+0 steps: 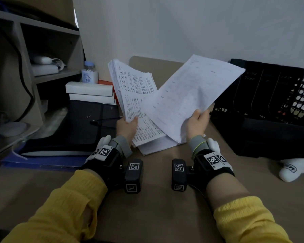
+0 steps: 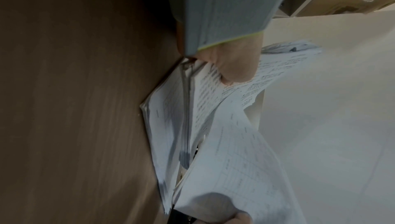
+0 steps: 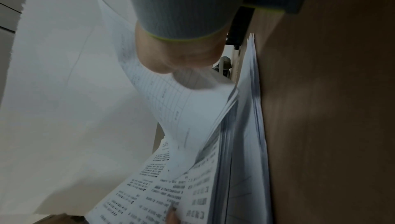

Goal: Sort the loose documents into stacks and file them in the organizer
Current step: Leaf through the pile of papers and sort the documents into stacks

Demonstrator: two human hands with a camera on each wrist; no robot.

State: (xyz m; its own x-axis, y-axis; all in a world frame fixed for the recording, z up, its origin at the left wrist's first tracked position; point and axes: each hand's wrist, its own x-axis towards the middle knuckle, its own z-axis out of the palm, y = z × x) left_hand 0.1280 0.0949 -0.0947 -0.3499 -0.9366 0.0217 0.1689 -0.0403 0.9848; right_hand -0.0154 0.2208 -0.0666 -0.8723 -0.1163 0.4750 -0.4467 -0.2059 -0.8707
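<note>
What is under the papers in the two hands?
Under the lifted sheets in the left hand and right hand lies a flat stack of papers on the brown desk. Whatever is beneath that stack is covered.

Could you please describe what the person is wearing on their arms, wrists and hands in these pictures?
Both arms wear yellow, crinkled sleeves pushed back from the wrists. Each wrist carries a black strap with a boxy black camera unit bearing square black-and-white markers. Grey knit cuffs edged in lime cover the base of the left hand and right hand; the fingers are bare.
</note>
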